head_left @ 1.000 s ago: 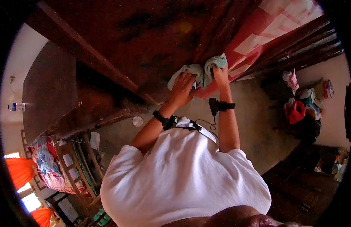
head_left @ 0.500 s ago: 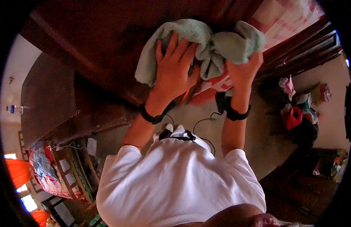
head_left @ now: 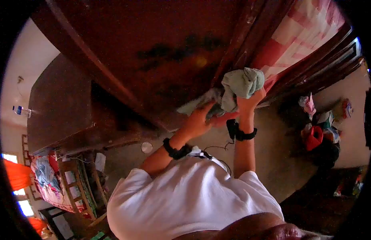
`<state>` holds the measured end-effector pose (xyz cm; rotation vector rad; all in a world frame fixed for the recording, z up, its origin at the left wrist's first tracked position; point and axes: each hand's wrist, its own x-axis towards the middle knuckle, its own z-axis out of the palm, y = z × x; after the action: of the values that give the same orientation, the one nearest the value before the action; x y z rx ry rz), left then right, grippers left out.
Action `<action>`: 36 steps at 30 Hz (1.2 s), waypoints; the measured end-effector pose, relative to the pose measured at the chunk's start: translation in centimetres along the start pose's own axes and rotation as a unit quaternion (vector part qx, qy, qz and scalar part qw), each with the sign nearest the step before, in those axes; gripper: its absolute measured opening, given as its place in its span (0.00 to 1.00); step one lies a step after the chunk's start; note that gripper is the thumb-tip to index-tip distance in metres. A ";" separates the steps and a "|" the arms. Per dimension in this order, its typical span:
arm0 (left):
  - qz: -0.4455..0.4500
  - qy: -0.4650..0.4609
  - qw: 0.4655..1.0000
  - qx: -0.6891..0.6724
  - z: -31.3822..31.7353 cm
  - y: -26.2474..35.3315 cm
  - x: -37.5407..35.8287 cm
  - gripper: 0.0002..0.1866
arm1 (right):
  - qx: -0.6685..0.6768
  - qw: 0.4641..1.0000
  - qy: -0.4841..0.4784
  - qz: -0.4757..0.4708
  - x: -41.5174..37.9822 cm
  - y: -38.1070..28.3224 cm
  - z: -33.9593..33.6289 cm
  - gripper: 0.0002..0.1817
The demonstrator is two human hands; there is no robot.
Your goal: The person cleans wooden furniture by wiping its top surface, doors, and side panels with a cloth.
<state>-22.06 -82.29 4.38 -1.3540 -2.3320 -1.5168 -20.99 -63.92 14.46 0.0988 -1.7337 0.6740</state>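
A pale green towel [head_left: 242, 83] hangs bunched in front of a dark brown wooden panel [head_left: 165, 68]. My right hand [head_left: 250, 105] is closed around a thick wad of it. My left hand [head_left: 198, 122] grips a lower, looser part of the same towel, near the panel's bottom edge; its fingertips are partly hidden by the cloth. Both wrists wear black bands. Dark, smudgy marks show on the panel above the towel.
Red-and-white patterned cloth [head_left: 301, 36] covers a strip right of the panel. On the left stands a dark wooden cabinet [head_left: 61, 104]. Bags and a red item [head_left: 312, 138] are piled by the right wall. A round pale object [head_left: 146, 147] lies on the floor.
Both hands have come down toward my body with the towel. My left hand has gone from lying spread on the towel to gripping it lower, uncovering the dark marks on the panel.
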 end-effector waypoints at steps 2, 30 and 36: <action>-0.082 -0.058 0.994 -0.041 0.7 -0.7 0.0 0.28 | -0.036 0.999 0.013 -0.016 0.9 -0.1 0.0 0.17; -0.330 -0.417 0.841 -0.093 16.1 -18.7 -5.8 0.32 | -0.046 0.928 -0.230 0.291 -8.6 4.8 -0.8 0.19; -0.385 -0.324 0.787 -0.357 11.6 -12.9 -7.6 0.21 | 0.109 0.910 -0.276 0.288 -11.4 6.5 -5.2 0.17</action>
<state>-21.70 -80.09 -14.39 -1.1716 -3.1517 -2.7665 -15.91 -59.24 2.12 -0.0836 -2.2484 1.3788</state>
